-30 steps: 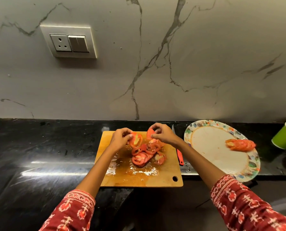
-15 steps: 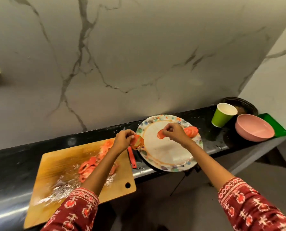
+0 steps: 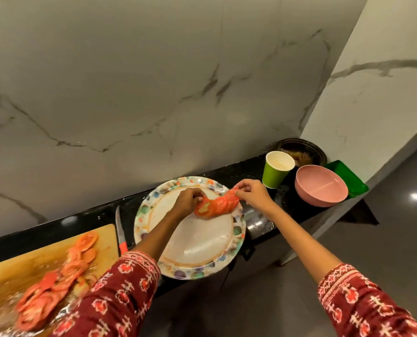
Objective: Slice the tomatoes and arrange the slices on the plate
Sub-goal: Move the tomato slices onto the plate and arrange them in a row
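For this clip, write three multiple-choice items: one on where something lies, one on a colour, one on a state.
1. Where does the knife lie?
A. between cutting board and plate
B. in the bowl
C. on the plate

2. What colour is the cup?
A. pink
B. green
C. black

3. What is the right hand doing?
A. resting flat on the counter
B. gripping the knife
C. pinching the end of the tomato slices

Key: 1 A, its blade and red handle show in that gap. 2 B, green outside. 3 C, fingertips close on the row's far end.
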Motion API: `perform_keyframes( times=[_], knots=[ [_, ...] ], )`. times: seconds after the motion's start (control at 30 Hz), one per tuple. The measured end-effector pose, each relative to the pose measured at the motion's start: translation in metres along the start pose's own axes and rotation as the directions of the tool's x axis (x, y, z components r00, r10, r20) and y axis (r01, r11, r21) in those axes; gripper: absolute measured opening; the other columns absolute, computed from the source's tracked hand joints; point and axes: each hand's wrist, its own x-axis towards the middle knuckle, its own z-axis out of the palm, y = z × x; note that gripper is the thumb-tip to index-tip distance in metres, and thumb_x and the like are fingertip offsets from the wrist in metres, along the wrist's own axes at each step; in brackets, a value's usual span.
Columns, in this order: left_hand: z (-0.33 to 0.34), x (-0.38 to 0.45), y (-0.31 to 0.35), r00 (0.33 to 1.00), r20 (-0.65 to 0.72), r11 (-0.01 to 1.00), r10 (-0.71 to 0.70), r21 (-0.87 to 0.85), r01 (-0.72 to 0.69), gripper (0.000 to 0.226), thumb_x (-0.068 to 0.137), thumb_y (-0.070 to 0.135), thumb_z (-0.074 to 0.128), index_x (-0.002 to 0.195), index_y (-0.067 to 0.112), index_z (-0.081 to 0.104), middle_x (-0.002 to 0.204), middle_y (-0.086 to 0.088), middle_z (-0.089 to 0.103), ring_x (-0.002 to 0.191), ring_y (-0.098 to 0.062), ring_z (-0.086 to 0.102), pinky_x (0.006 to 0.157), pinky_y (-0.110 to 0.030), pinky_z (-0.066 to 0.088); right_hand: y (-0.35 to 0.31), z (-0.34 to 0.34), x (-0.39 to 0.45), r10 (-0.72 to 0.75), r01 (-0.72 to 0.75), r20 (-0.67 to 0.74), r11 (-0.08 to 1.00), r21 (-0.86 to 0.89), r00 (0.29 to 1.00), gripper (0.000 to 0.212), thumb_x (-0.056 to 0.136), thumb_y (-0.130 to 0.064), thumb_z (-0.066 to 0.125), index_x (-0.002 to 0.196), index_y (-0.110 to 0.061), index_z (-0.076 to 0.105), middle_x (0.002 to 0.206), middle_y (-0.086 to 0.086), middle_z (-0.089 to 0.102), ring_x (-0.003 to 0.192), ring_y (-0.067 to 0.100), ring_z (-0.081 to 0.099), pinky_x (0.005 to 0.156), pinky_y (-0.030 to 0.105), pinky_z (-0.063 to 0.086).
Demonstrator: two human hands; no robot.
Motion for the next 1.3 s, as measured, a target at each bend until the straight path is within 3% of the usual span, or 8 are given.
perform_keyframes(
  times=[0.3, 0.47, 0.6, 0.77, 1.0, 1.17, 1.3],
  knots=[
    [0.023, 0.004, 0.005, 0.987, -0.146, 0.998, -0.061, -0.042, 0.055, 0.023, 0.093, 0.010, 0.051, 0.113, 0.005, 0.062, 0.117, -0.013, 0.062, 0.103, -0.024, 0.058, 0.084, -0.022, 0.044, 0.015, -0.008, 0.021, -0.017, 0.018, 0.047, 1.000, -0.013, 0.999, 0.008, 0.082, -0.009, 0.066, 0.089, -0.010, 0.069, 0.075, -0.007, 0.062, 0.075, 0.009, 0.059, 0.050, 0.006, 0.043],
    [0.021, -0.008, 0.000, 0.996, 0.062, 0.997, -0.069, 0.037, 0.067, 0.072, 0.069, 0.028, 0.079, 0.131, 0.014, 0.045, 0.129, -0.008, 0.052, 0.114, -0.023, 0.052, 0.091, -0.029, 0.046, 0.009, 0.002, 0.026, -0.020, 0.018, 0.078, 1.000, 0.024, 0.997, 0.006, 0.080, -0.011, 0.070, 0.085, -0.013, 0.067, 0.077, -0.006, 0.062, 0.079, 0.013, 0.059, 0.062, 0.021, 0.050],
    [0.029, -0.012, -0.002, 0.999, 0.001, 0.997, -0.043, 0.067, 0.043, 0.079, 0.069, 0.027, 0.080, 0.135, 0.015, 0.039, 0.130, -0.010, 0.052, 0.115, -0.023, 0.052, 0.092, -0.026, 0.044, 0.004, 0.012, 0.027, -0.004, 0.001, 0.096, 1.000, 0.028, 0.995, 0.007, 0.080, -0.009, 0.070, 0.083, -0.014, 0.066, 0.077, -0.002, 0.062, 0.072, 0.012, 0.059, 0.070, 0.031, 0.054],
    [0.025, -0.027, -0.016, 0.996, -0.064, 0.998, -0.065, -0.031, 0.063, 0.099, 0.063, 0.032, 0.083, 0.143, 0.019, 0.026, 0.137, -0.007, 0.045, 0.123, -0.022, 0.043, 0.099, -0.029, 0.036, -0.009, 0.021, 0.031, -0.021, 0.026, 0.186, 0.999, -0.024, 0.982, 0.009, 0.082, -0.006, 0.067, 0.083, -0.014, 0.065, 0.081, 0.005, 0.066, 0.063, 0.013, 0.064, 0.065, 0.024, 0.055],
    [0.002, -0.052, -0.052, 0.980, -0.183, 0.995, -0.074, 0.049, 0.085, 0.079, 0.068, 0.033, 0.079, 0.135, 0.014, 0.042, 0.125, -0.007, 0.057, 0.113, -0.021, 0.050, 0.095, -0.028, 0.039, -0.034, 0.053, 0.031, -0.088, 0.146, 0.293, 0.972, -0.183, 0.952, 0.004, 0.082, -0.012, 0.070, 0.085, -0.014, 0.069, 0.090, 0.000, 0.064, 0.085, 0.011, 0.060, 0.072, 0.019, 0.051],
    [0.006, -0.056, -0.051, 0.970, -0.235, 0.997, -0.059, 0.030, 0.068, 0.067, 0.069, 0.033, 0.079, 0.127, 0.012, 0.051, 0.114, -0.006, 0.063, 0.106, -0.018, 0.056, 0.090, -0.026, 0.043, -0.032, 0.074, 0.027, -0.151, 0.293, 0.308, 0.821, -0.490, 0.939, 0.013, 0.085, -0.017, 0.065, 0.093, -0.009, 0.072, 0.096, 0.006, 0.070, 0.084, 0.014, 0.061, 0.073, 0.022, 0.048],
    [0.012, -0.055, -0.042, 0.973, -0.224, 0.999, -0.046, -0.017, 0.043, 0.062, 0.072, 0.029, 0.077, 0.126, 0.012, 0.053, 0.110, -0.006, 0.065, 0.101, -0.017, 0.059, 0.089, -0.024, 0.044, -0.027, 0.071, 0.026, -0.173, 0.296, 0.277, 0.811, -0.505, 0.945, 0.012, 0.084, -0.016, 0.065, 0.095, -0.011, 0.069, 0.096, 0.004, 0.068, 0.083, 0.012, 0.059, 0.065, 0.017, 0.041]
  ],
)
